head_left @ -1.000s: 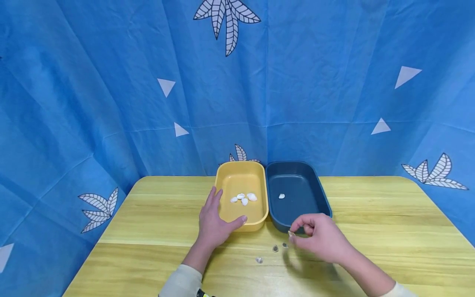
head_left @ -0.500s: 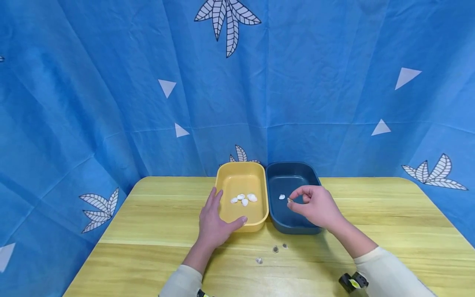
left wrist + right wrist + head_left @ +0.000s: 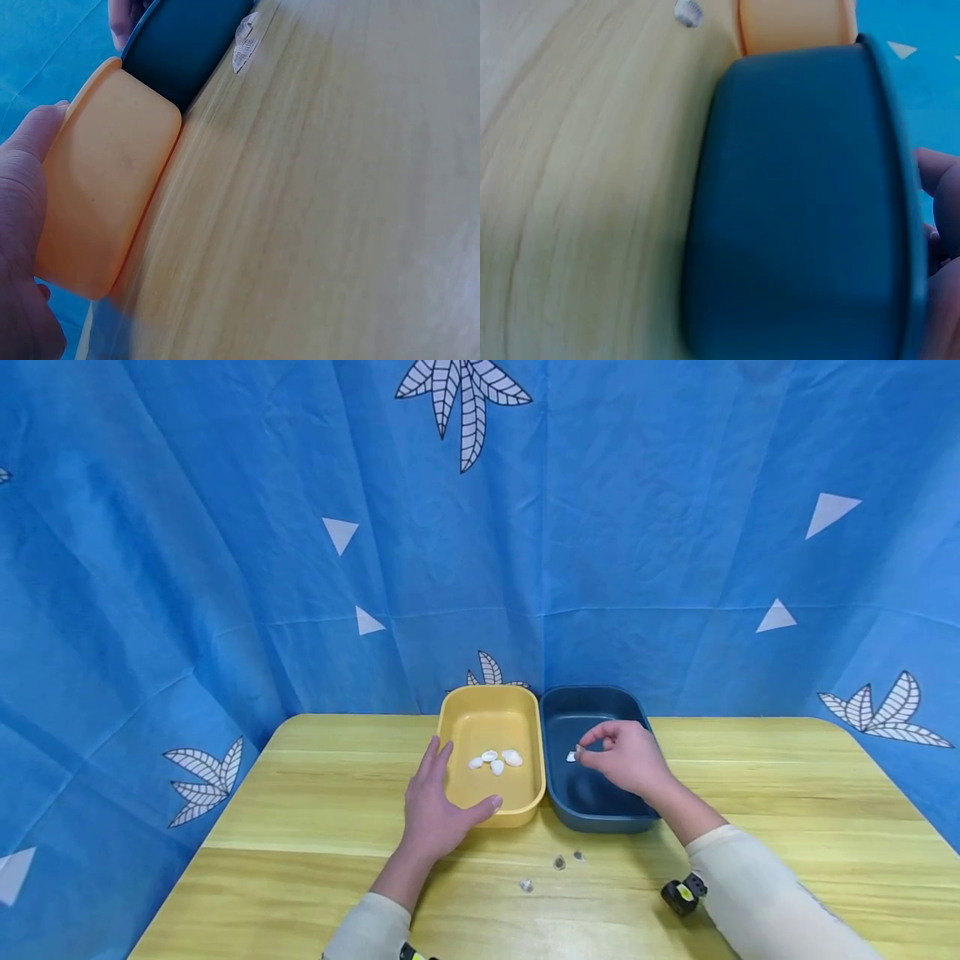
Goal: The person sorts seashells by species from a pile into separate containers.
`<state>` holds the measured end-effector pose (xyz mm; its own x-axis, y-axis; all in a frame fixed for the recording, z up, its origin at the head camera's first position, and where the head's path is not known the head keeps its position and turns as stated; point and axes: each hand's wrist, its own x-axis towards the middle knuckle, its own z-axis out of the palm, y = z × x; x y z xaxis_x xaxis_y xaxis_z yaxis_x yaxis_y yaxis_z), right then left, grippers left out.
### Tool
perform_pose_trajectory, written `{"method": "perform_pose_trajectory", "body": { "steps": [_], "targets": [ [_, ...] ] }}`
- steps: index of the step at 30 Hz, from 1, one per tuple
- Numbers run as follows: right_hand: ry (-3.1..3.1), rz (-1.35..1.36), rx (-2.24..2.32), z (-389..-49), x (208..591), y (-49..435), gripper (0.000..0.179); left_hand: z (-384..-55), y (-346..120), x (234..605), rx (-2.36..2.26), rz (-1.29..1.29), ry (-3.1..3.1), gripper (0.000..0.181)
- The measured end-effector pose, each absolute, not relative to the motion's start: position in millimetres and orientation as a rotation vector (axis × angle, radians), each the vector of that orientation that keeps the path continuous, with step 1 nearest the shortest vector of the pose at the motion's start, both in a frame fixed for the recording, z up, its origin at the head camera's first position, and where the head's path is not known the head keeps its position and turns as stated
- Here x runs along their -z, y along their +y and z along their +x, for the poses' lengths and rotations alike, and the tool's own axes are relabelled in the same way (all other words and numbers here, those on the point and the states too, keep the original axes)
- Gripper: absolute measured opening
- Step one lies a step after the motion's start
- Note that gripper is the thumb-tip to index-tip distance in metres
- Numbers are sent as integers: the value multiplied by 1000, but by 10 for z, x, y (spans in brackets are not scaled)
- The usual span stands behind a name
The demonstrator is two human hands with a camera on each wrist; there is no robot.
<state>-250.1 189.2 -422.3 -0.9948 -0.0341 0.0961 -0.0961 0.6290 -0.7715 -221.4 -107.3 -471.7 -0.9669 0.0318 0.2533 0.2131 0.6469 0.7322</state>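
My right hand point(image 3: 622, 758) is inside the dark blue bin point(image 3: 600, 820), thumb and index finger pinched on a small shell that barely shows between the tips. Just beside those fingertips, a white shell point(image 3: 571, 757) lies on the bin's floor. My left hand point(image 3: 435, 814) rests spread against the yellow bin point(image 3: 491, 820), fingers along its left rim and thumb at its near edge. Several white shells, one of them a larger shell point(image 3: 512, 757), lie in that yellow bin. In the right wrist view the blue bin's wall point(image 3: 802, 202) hides most of the right hand's work.
The two bins stand side by side on a wooden table point(image 3: 300, 827). In front of them lie a greyish shell point(image 3: 527, 886), a dark shell point(image 3: 559, 862) and a smaller dark shell point(image 3: 578, 856). A blue curtain point(image 3: 637, 527) hangs behind the table.
My right hand has moved from the front of the blue bin forward and down into it, carrying the pinched shell beside the white one. My left hand stays in place.
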Motion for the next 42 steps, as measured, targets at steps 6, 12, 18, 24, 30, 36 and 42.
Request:
{"method": "perform_pose_trajectory", "body": {
  "steps": [6, 12, 18, 24, 30, 36, 42],
  "targets": [
    [-2816, 30, -1312, -2559, 4296, 1883, 14, -2219, -1071, 4744, 1229, -209, -2639, 109],
    [-2837, -6, -1306, -2585, 4349, 1882, 13, -2219, -1069, 4734, 1232, -219, -2633, 108],
    [-2845, -5, -1298, -2598, 4366, 1869, 15, -2219, -1069, 4729, 1235, -203, -2643, 109],
    [-2843, 2, -1295, -2600, 4371, 1876, 17, -2216, -1068, 4723, 1242, -202, -2643, 109],
    [-2807, 44, -1266, -2584, 4319, 1890, 17, -2208, -1068, 4715, 1244, -192, -2649, 109],
    [-2774, 94, -1276, -2448, 4207, 1872, 16, -2200, -1070, 4699, 1237, -176, -2663, 109],
    [-2738, 209, -1302, -2229, 4146, 1866, 16, -2201, -1072, 4691, 1233, -168, -2667, 109]
  ]
}}
